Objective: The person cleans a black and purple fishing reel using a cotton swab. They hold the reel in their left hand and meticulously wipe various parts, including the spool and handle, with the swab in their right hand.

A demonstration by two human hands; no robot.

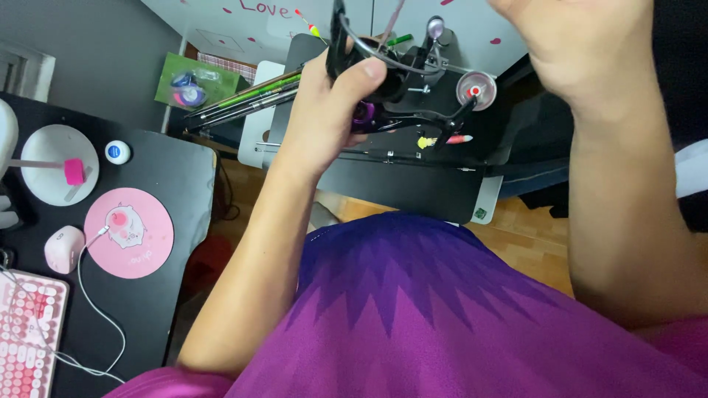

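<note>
Black desk point(158, 169) on the left holds a pink mouse point(63, 248) and a round pink mat point(129, 232). Left hand point(324, 110) has its grip closed tight on a black reel point(383, 81), up above a black case point(413, 184). Right hand point(582, 44) is raised near the reel, and I cannot tell its grip.

At the left of the frame stands a black desk point(169, 184) with a round pink mouse pad point(129, 232), a pink mouse point(63, 248) and a pink keyboard point(26, 332). At the lower right, a wooden floor point(531, 236) shows. A grey wall point(88, 44) fills the upper left.
</note>
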